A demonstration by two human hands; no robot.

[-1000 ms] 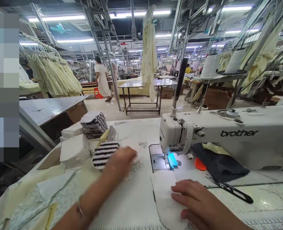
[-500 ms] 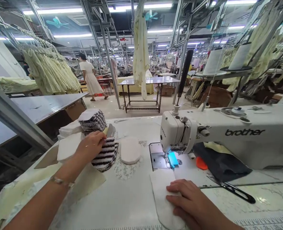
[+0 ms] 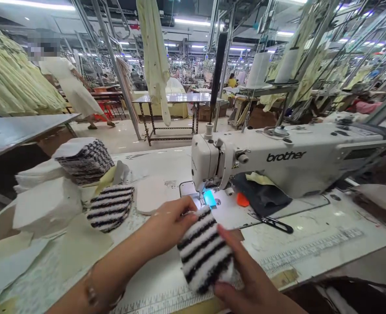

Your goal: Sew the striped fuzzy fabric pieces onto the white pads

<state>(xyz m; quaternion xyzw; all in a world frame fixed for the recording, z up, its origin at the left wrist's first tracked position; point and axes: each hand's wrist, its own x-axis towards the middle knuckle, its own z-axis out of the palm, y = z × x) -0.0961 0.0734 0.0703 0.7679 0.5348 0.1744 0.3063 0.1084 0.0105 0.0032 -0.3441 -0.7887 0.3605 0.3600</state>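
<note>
The left hand (image 3: 169,224) and the right hand (image 3: 241,283) both have hold of a striped fuzzy pad (image 3: 204,250), white with black bands, and lift it just above the near edge of the worktop (image 3: 160,163). The left hand is partly closed, its fingers curled around the pad's upper left edge. The right hand grips the lower right side, with the thumb lying across the striped face and the fingers curving around below it. The pad sits between the two hands, near the front of the sewing machine (image 3: 245,161) and in front of its lit blue lamp (image 3: 209,198).

Left of the hands, a second striped pad (image 3: 110,208) lies flat on the worktop, beside a plain white oval pad (image 3: 152,195). Farther left stand a tall stack of striped pads (image 3: 84,161) and a pile of white padding (image 3: 47,207). Pale yellow cloth (image 3: 84,246) spreads over the left part of the worktop, below the second pad.

Under the machine's arm lie a dark cloth (image 3: 261,194) and a small orange piece (image 3: 242,199). Black-handled snips (image 3: 278,225) rest just in front of the cloth. A tape measure (image 3: 310,248) runs along the worktop's near edge. Beyond the table, a person in a white dress (image 3: 71,83) is walking across the factory floor.
</note>
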